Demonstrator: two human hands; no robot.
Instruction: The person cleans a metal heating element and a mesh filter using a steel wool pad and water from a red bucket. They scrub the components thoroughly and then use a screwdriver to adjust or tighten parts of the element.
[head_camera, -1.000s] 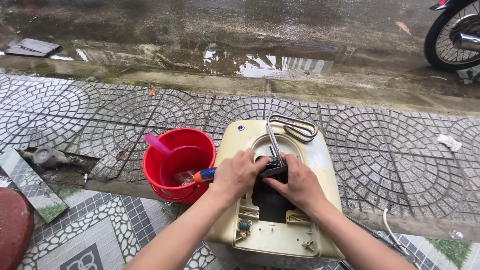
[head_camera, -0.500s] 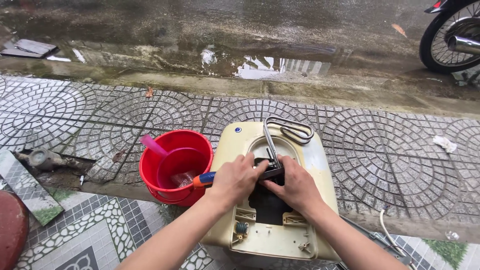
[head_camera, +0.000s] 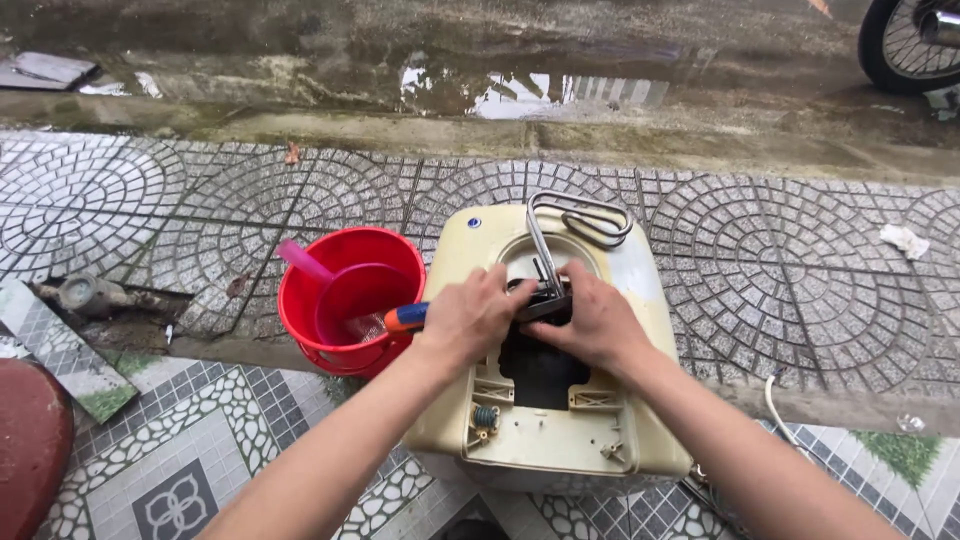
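We have both hands down in the round opening of a cream-coloured, boxy plastic water-heater casing that lies on its back on the patterned paving. Our left hand is closed around a tool with a blue and orange handle, its tip hidden under the fingers. Our right hand is curled over a dark fitting at the base of the looped grey metal heating element, which stands up out of the opening; we cannot tell how firmly it grips.

We judge the step in hand to be working that fitting loose or tight with the tool. The next move calls for steadying the element while the tool turns.

A red plastic bucket holding a pink scoop stands just beside the casing.
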